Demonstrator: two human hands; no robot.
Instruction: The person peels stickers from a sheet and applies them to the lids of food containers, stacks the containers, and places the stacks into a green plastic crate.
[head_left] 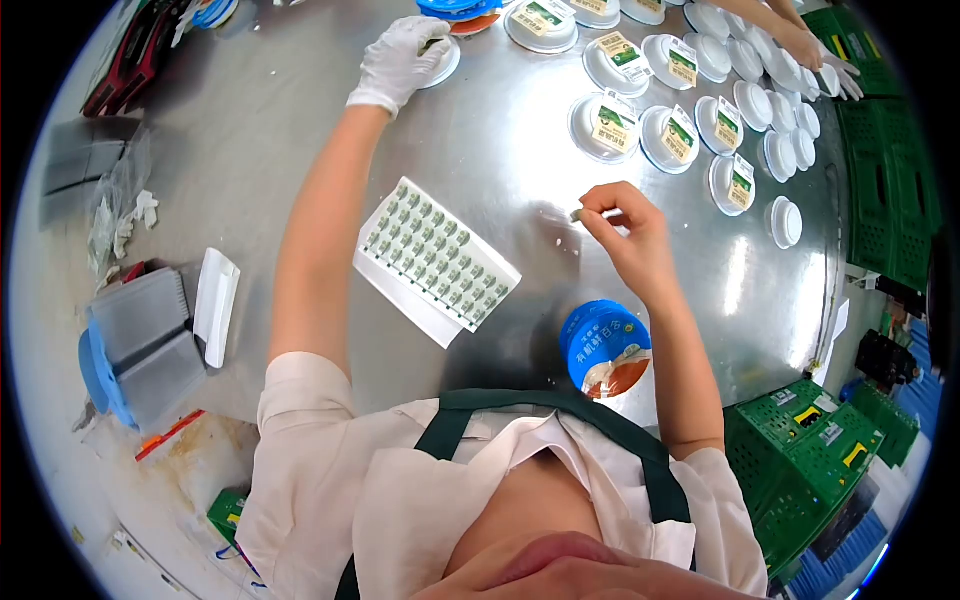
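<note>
My gloved left hand (392, 70) is at the back of the table, its fingers closed over the side of a round white tub (447, 68). A little green shows on the tub beside the fingers. My bare right hand (632, 235) is raised over the table, thumb and forefinger pinching a small green sticker (577, 215). Between my arms lies a sheet of small green stickers (440, 255) in rows, on top of white backing sheets (405, 305). Close to my body, left of my right forearm, are round blue printed lids (605, 345).
Several white tubs with green and beige labels (613, 125) stand at the back right, with unlabelled white tubs (785, 222) beyond. Another person's hands (800, 45) are among them. More blue lids (460, 12) lie by my left hand. Green crates (800, 440) stand at the right.
</note>
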